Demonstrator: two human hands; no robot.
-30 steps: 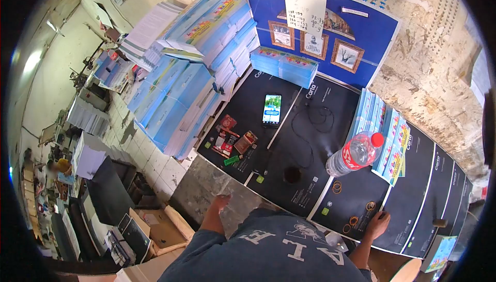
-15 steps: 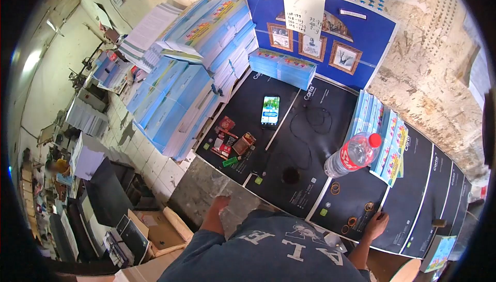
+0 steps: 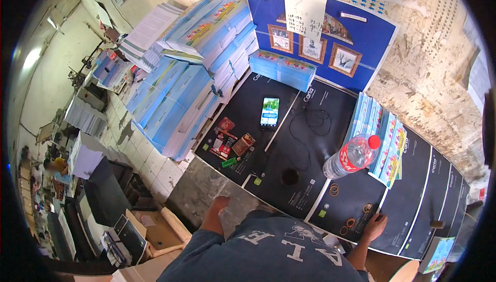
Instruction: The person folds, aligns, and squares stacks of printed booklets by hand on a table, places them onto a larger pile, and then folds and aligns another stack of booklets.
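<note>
My left hand [image 3: 221, 203] hangs beside my body over the grey floor by the table's front edge. Its fingers are loosely bent, and I see nothing in them. At the front right, my right hand [image 3: 375, 225] rests on the edge of the black-covered table [image 3: 279, 184], fingers loosely apart and holding nothing visible. Close to it lie rubber bands [image 3: 350, 223], with more rubber bands [image 3: 334, 189] further left. A clear plastic bottle with a red cap [image 3: 351, 158] stands beyond these, before stacked booklets [image 3: 387, 150].
A lit phone [image 3: 269, 111], a green lighter [image 3: 229, 162], small red packets [image 3: 225, 124] and a thin black cord [image 3: 310, 147] lie on the table. Tall booklet stacks [image 3: 170, 104] stand at left. A blue board [image 3: 361, 39] leans against the wall behind a bundled booklet pile [image 3: 284, 70].
My right hand has shifted very slightly at the table edge. Otherwise the view moves only a little, and the objects stay in place.
</note>
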